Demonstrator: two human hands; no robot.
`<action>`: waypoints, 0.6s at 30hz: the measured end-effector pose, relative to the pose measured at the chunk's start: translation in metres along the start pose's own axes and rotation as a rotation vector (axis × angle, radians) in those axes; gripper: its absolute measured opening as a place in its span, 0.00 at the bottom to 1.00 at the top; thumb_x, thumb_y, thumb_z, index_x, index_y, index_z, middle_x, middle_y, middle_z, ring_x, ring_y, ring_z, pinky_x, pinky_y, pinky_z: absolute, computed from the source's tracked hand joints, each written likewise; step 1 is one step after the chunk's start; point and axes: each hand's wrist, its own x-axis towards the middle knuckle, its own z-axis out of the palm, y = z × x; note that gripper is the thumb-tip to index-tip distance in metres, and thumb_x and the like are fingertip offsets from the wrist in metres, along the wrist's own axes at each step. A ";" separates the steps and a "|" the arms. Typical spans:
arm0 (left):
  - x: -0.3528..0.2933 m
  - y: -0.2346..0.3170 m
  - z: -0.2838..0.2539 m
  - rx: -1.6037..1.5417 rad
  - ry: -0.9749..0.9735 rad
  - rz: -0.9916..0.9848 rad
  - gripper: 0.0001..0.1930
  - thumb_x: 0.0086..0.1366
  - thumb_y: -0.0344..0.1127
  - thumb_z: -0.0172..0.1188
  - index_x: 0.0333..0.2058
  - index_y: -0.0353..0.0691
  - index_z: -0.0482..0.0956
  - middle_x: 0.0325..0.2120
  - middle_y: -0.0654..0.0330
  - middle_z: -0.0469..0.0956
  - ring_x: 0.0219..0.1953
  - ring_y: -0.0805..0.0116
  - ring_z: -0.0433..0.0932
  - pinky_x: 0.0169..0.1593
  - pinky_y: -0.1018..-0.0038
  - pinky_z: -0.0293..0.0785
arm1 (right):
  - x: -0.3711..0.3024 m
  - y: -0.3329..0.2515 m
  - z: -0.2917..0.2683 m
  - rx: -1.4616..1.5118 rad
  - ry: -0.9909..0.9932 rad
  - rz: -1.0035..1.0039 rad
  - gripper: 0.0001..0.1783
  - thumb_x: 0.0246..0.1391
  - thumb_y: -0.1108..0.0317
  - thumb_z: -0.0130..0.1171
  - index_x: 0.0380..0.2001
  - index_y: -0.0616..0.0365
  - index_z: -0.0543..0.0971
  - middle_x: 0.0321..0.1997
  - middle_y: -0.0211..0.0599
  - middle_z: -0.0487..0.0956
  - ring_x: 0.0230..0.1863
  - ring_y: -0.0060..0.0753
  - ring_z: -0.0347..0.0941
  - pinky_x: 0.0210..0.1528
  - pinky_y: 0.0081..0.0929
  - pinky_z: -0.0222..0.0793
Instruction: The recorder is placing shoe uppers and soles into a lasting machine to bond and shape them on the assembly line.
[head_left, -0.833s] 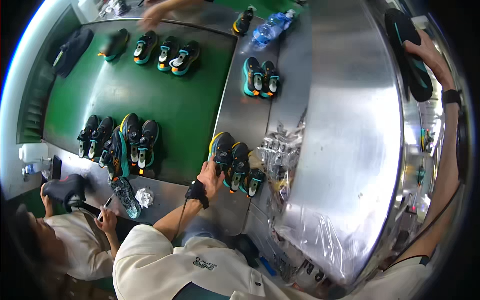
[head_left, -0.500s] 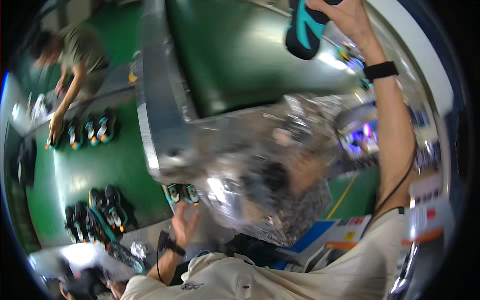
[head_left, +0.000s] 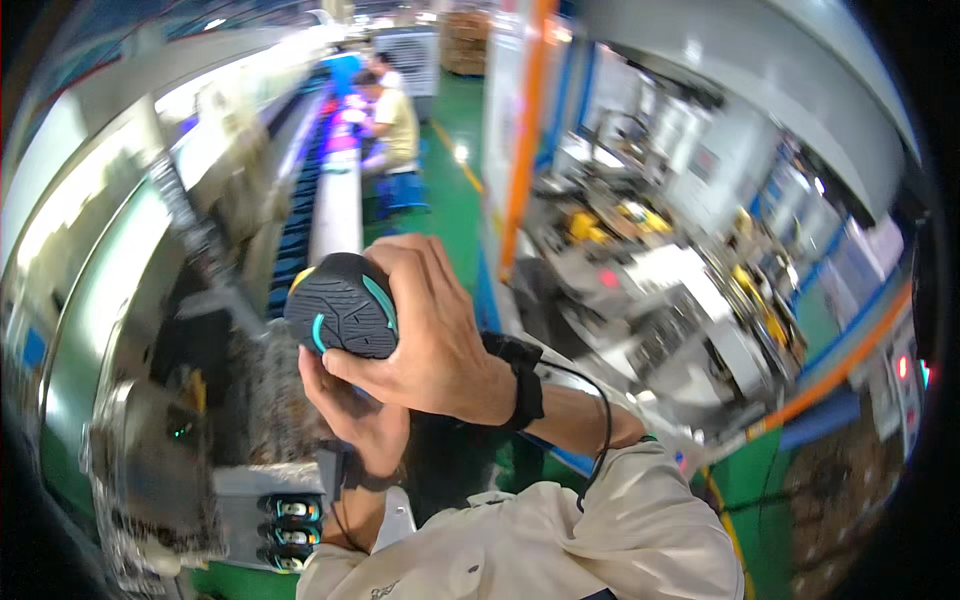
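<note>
Facing, at the right, a big grey machine (head_left: 740,150) with an overhanging cover, metal parts and yellow pieces (head_left: 588,226) massed below it. Taking in, left of that machine, a green floor (head_left: 458,105) with a yellow line along it, and a long conveyor line (head_left: 337,210) under blue and violet light, running back toward the far end. Passing next to an orange post (head_left: 523,130), upright between floor and machine, then to 2 people (head_left: 400,130) at the right edge of the conveyor line, the nearer in a pale yellow top and on a blue stool (head_left: 406,190). Finding at the lower left a grey metal surface (head_left: 243,530). Gripping a black shoe (head_left: 345,310) firmly in the right hand (head_left: 435,335), up in the air beyond the upper right corner of the surface. Wrapping fingers over the shoe's far side, with the thumb on the sole's lower edge. Presenting that patterned sole with teal stripes, and a bit of yellow at the upper left. Stretching the left hand (head_left: 368,425) just below, loosely open, partly behind the right hand. Cannot tell whether touching the shoe from beneath. Showing 3 black-and-teal shoes (head_left: 295,535) side by side near the surface's right edge. Wearing a black band (head_left: 528,395) on the right wrist.
</note>
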 end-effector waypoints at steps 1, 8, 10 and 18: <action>-0.016 0.001 0.027 0.001 -0.072 -0.067 0.44 0.60 0.36 0.68 0.68 0.31 0.52 0.62 0.51 0.61 0.60 0.60 0.65 0.62 0.67 0.61 | -0.020 0.010 -0.033 -0.099 -0.018 0.141 0.38 0.40 0.60 0.74 0.52 0.65 0.69 0.51 0.52 0.71 0.50 0.56 0.70 0.53 0.43 0.66; -0.149 0.015 0.209 -0.796 -0.546 -1.125 0.31 0.64 0.28 0.59 0.64 0.29 0.63 0.51 0.57 0.76 0.47 0.73 0.76 0.53 0.75 0.70 | -0.210 0.112 -0.289 0.234 0.141 0.771 0.39 0.49 0.55 0.72 0.58 0.64 0.68 0.55 0.43 0.74 0.58 0.37 0.70 0.61 0.34 0.64; -0.197 0.029 0.268 -0.821 -0.703 -1.170 0.30 0.65 0.27 0.59 0.65 0.29 0.62 0.57 0.55 0.73 0.54 0.71 0.72 0.59 0.73 0.67 | -0.275 0.126 -0.331 0.365 0.241 1.024 0.37 0.48 0.60 0.72 0.58 0.66 0.70 0.51 0.34 0.77 0.52 0.27 0.73 0.57 0.29 0.67; -0.336 0.045 0.464 -0.617 -1.214 -1.257 0.31 0.71 0.48 0.55 0.62 0.29 0.66 0.59 0.55 0.71 0.59 0.71 0.69 0.59 0.73 0.70 | -0.408 0.133 -0.501 0.058 1.026 1.163 0.28 0.46 0.78 0.65 0.54 0.60 0.75 0.44 0.27 0.76 0.40 0.20 0.71 0.45 0.19 0.68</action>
